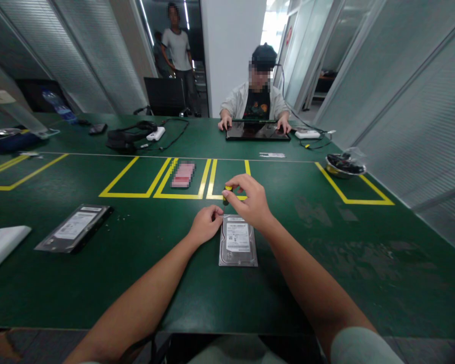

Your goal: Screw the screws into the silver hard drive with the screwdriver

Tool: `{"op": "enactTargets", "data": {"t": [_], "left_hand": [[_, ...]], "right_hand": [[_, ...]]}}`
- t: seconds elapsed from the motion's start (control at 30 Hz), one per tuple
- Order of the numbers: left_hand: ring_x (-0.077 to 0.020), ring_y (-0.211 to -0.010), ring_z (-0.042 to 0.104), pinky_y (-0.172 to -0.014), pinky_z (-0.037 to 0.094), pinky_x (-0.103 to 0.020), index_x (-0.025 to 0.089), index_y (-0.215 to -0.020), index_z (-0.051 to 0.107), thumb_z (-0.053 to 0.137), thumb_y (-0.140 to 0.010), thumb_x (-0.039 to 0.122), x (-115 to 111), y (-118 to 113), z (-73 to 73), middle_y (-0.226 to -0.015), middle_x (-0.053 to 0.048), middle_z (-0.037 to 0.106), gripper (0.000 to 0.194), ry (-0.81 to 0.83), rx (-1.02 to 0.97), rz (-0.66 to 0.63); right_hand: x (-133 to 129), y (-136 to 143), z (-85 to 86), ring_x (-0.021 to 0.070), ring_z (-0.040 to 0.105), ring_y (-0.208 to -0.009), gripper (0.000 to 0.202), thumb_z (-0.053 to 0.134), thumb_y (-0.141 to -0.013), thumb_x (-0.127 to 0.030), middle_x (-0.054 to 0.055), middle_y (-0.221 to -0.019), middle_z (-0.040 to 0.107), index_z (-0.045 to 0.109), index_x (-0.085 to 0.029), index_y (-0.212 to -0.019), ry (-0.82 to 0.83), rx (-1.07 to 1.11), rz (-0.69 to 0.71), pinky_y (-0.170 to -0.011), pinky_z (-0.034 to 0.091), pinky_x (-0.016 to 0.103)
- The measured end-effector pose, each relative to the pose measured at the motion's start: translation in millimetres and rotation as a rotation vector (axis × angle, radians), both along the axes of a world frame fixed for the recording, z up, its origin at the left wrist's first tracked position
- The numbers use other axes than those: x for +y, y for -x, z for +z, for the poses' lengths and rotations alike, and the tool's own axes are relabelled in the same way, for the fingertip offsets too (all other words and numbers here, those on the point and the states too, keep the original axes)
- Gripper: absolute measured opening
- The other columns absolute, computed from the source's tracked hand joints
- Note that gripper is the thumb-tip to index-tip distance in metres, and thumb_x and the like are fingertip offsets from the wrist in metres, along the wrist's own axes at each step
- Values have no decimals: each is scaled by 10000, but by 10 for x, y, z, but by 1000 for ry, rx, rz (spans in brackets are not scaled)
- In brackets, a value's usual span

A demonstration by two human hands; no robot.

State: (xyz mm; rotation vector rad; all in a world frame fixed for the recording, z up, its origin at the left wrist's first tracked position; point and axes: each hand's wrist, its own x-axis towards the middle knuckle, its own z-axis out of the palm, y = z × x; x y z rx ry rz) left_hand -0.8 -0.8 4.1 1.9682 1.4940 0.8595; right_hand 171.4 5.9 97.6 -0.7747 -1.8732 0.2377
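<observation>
A silver hard drive with a white label (237, 237) lies flat on the green table (280, 303), in front of me. My right hand (248, 199) pinches the yellow and black handle of a small screwdriver (228, 188), held upright over the drive's far left corner. The thin shaft points down to that corner; its tip is too small to make out. My left hand (208, 223) is at the drive's far left edge, thumb and fingers drawn together beside the screwdriver tip. Anything between those fingers is too small to tell.
Another hard drive (78, 227) lies on the left, small bits beside it, near a white object (3, 245). Yellow tape outlines cross the table around a pink item (183, 175). A metal bowl (345, 166) stands right. Across sits a person holding a dark panel (258, 131).
</observation>
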Motion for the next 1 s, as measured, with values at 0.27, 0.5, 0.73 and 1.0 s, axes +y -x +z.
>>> {"op": "enactTargets", "data": {"t": [0.27, 0.5, 0.73, 1.0], "left_hand": [[-142, -660, 555, -643, 397, -265, 175, -840, 616, 551, -804, 190, -3, -6, -2, -696, 17, 608, 76, -6, -5, 3], [-142, -653, 552, -640, 390, -266, 176, -843, 614, 549, -805, 203, 2, 0, -12, -698, 14, 614, 81, -4, -6, 2], [-151, -687, 563, -663, 403, -273, 180, -843, 617, 546, -808, 203, 3, 4, -16, -732, 6, 633, 82, -10, 7, 5], [-151, -679, 564, -656, 405, -273, 185, -836, 620, 554, -802, 193, -5, -5, -2, -729, 8, 638, 74, -9, 14, 16]], "right_hand": [[7, -5, -15, 167, 640, -849, 121, 599, -860, -205, 36, -935, 695, 647, -211, -970, 10, 5, 11, -752, 517, 321], [4, -9, 3, 159, 608, -823, 84, 619, -862, -217, 37, -889, 653, 649, -205, -939, -13, -9, 6, -733, 504, 309], [1, -5, -2, 158, 625, -819, 84, 618, -864, -231, 33, -909, 681, 645, -210, -941, 7, -7, 5, -723, 507, 307], [-4, 6, 2, 154, 611, -788, 77, 645, -850, -233, 28, -869, 664, 643, -203, -921, 9, -5, -14, -713, 500, 300]]}}
